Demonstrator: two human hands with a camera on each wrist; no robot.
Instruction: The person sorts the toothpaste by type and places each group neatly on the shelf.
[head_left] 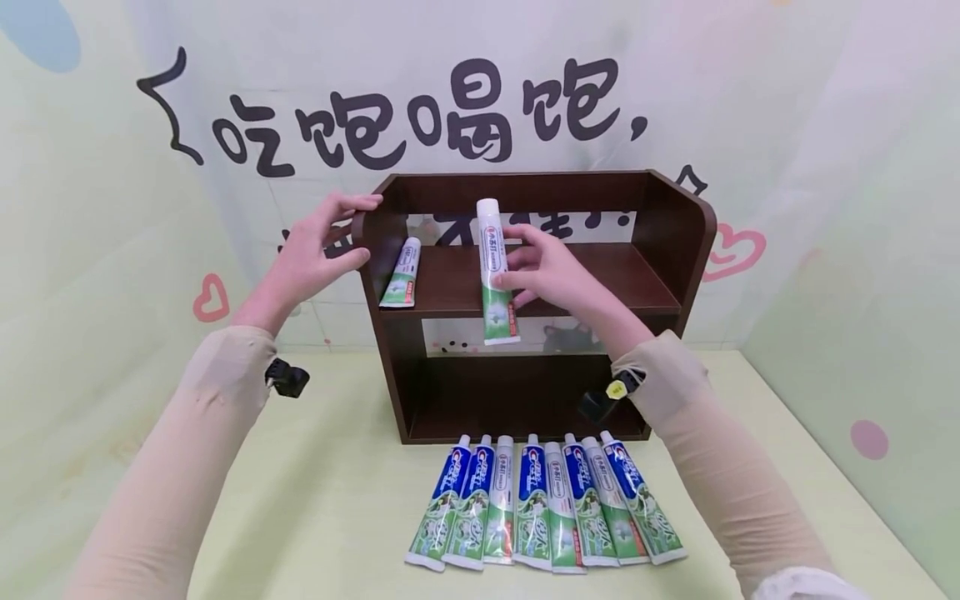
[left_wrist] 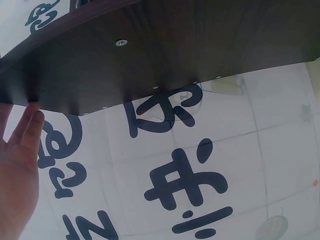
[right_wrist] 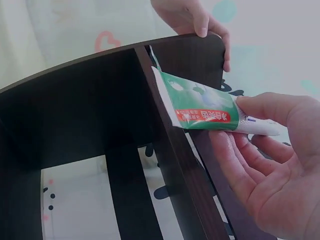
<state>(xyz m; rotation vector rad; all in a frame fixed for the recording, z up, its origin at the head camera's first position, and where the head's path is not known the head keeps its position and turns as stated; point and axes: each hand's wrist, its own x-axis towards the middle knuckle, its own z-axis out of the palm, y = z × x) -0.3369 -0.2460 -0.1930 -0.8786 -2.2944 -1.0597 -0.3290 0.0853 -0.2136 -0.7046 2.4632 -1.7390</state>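
The toothpaste tube (head_left: 491, 250) in our right hand (head_left: 551, 271) is white and green, and it hangs cap up in front of the rack (head_left: 525, 185), its flat end reaching below the front edge of the upper shelf (head_left: 450, 279). Whether it touches that edge we cannot tell.

As we judge it, the shelving is only at its start. One shelved tube (head_left: 402, 275) of the same kind sits at the left end of the upper shelf, beside the left side panel (head_left: 397, 367), with its flat end by the front edge. Eight more remain as a row of tubes (head_left: 533, 508) on the table (head_left: 322, 483), caps toward the rack's bottom front edge: five blue and green, three white and green. Counting the one in hand, we would call nine left to place.

Our right thumb (right_wrist: 265, 107) and fingers (right_wrist: 232, 170) are clamped on the tube from opposite sides, around its middle, parted only by its body. Our left hand carries no tube: the left hand (head_left: 303, 250) rests at the rack's upper left front corner, thumb spread well apart from the fingers, fingertips touching the left side panel, as the left wrist view also shows.
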